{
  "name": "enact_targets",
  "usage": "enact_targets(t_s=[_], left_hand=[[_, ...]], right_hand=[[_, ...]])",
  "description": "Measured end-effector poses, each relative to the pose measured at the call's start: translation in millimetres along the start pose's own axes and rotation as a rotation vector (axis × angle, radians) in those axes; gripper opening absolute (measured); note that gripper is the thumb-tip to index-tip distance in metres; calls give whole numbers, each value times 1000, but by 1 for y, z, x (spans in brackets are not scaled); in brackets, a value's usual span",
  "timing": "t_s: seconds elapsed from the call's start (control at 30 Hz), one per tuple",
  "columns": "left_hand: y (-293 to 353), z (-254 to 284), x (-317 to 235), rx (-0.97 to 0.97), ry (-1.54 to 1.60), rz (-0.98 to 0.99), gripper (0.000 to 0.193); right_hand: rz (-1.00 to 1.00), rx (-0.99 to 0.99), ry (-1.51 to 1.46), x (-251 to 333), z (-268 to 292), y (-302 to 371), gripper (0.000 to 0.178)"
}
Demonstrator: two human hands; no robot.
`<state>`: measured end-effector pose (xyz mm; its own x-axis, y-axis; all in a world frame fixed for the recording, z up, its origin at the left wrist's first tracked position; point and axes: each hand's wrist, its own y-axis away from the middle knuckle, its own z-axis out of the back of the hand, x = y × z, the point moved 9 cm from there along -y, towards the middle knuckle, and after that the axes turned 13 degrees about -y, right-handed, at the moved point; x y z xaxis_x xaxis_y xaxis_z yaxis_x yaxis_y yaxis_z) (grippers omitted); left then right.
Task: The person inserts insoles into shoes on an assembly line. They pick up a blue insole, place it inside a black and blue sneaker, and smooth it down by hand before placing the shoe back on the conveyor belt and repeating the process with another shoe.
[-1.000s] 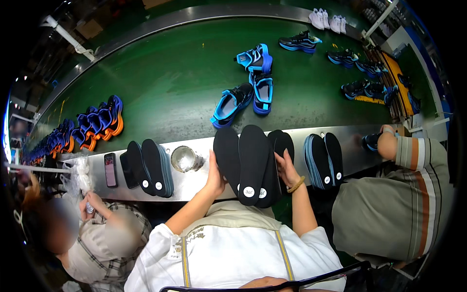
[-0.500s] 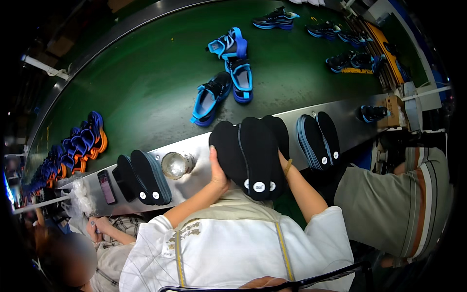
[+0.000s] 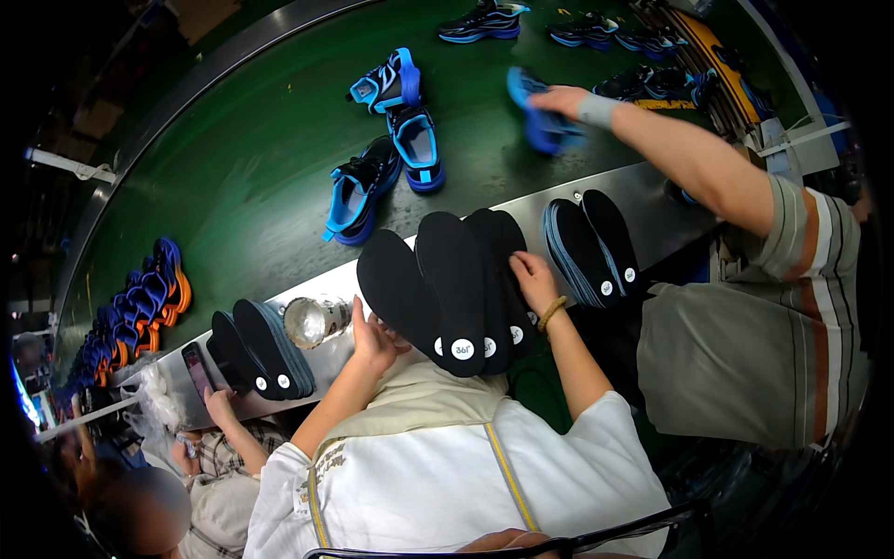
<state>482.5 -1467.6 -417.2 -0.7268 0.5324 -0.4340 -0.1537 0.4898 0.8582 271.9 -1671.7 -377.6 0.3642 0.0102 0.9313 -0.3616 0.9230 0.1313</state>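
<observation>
In front of my chest, several black insoles (image 3: pixel 453 279) with round white stickers at the heels are spread like a fan. At their left edge is my left hand (image 3: pixel 374 343), closed on them with the thumb raised and some fingers hidden behind. My right hand (image 3: pixel 535 282) pinches the outermost insole on the right side. Two stacks of similar insoles with blue-grey undersides lie on the metal ledge: a left stack (image 3: pixel 268 343) and a right stack (image 3: pixel 596 244). A shiny round container (image 3: pixel 312 320) stands beside my left hand.
Beyond the ledge (image 3: pixel 503 212), black-and-blue shoes (image 3: pixel 363 191) rest on a green belt (image 3: pixel 242 158). Blue-and-orange shoes (image 3: pixel 149 293) line the left. At right, a co-worker's hand (image 3: pixel 563 101) holds a blurred blue shoe (image 3: pixel 540 121). Another person's hand (image 3: pixel 220 407) touches a phone (image 3: pixel 197 371).
The insoles between my hands have spread into a wider fan, and my right hand shows more fully. The right co-worker's arm has reached over the belt; the left person's hand has reached the phone.
</observation>
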Motion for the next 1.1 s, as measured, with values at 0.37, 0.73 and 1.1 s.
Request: enact_targets(t_s=[0.37, 0.73, 1.1], left_hand=[[82, -34, -124, -371, -715, -1033, 42], [228, -119, -179, -136, -1076, -1819, 32], [328, -168, -185, 483, -839, -1977, 20]], right_hand=[[-325, -50, 277, -52, 15, -25, 65], [31, -84, 461, -31, 45, -43, 50], [-509, 320, -1004, -21, 8, -39, 58]])
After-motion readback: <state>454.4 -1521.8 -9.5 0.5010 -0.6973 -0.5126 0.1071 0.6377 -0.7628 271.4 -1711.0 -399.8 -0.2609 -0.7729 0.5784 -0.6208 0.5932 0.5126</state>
